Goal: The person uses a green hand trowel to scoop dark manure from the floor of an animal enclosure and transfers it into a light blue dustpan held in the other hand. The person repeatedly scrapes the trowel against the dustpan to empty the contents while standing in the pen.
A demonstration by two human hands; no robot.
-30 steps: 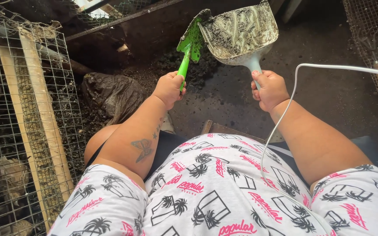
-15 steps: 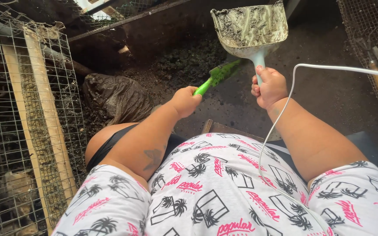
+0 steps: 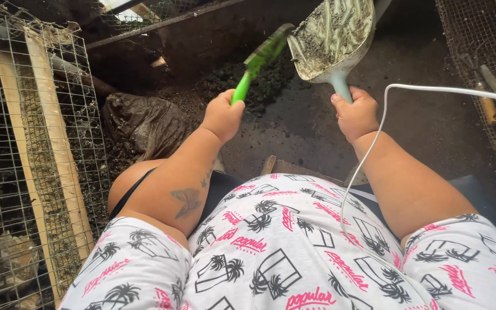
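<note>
My left hand (image 3: pixel 223 116) grips the green handle of a small brush (image 3: pixel 259 59), whose dirty bristle head points up and right against the edge of the dustpan. My right hand (image 3: pixel 356 113) is closed around the pale handle of a light dustpan (image 3: pixel 334 35) held tilted up, its scoop coated with grey dirt. Both are raised over a dark floor with a heap of black debris (image 3: pixel 242 86) just below the brush.
A wire cage (image 3: pixel 24 166) with wooden slats stands at the left. A crumpled dark bag (image 3: pixel 144 123) lies on the floor beside it. More wire mesh (image 3: pixel 477 63) is at the right, and a white cable (image 3: pixel 431 89) runs across my right arm.
The brush swung down and away from the dustpan, then came back up so its head meets the dustpan's left edge. The dustpan stayed raised, tilting slightly.
</note>
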